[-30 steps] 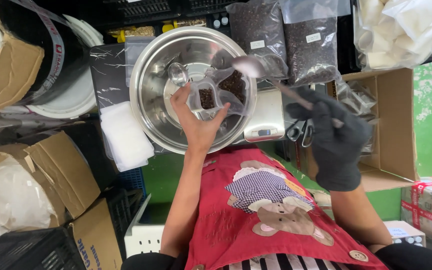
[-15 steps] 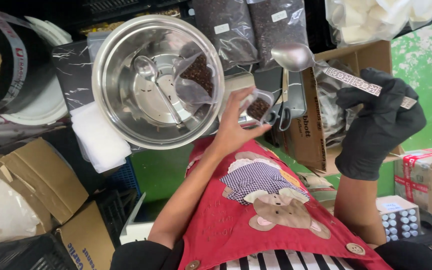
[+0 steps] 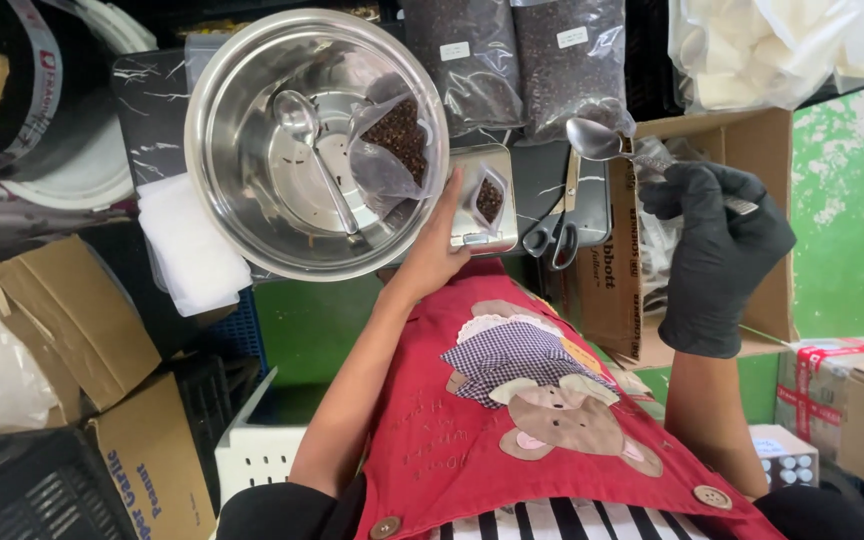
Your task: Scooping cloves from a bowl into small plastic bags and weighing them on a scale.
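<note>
I see the small clear plastic pouch (image 3: 488, 199) of dark grains lying on the small silver scale (image 3: 482, 200), long axis running away from the body, mouth toward the bowl side. Bare left hand (image 3: 437, 250) pinches its edge, fingers mostly extended. Black-gloved right hand (image 3: 717, 245) is closed round the handle of one shiny metal spoon (image 3: 602, 142), bowl pointing left, empty. Round steel mixing bowl (image 3: 314, 140) just left holds a second spoon (image 3: 317, 150) and one larger clear bag (image 3: 392, 140). Two big dark bags (image 3: 522, 60) behind; scissors (image 3: 555, 232) beside the scale

The steel bowl (image 3: 252, 200) and scissors (image 3: 555, 238) flank the scale (image 3: 472, 235); above it lies open room.
</note>
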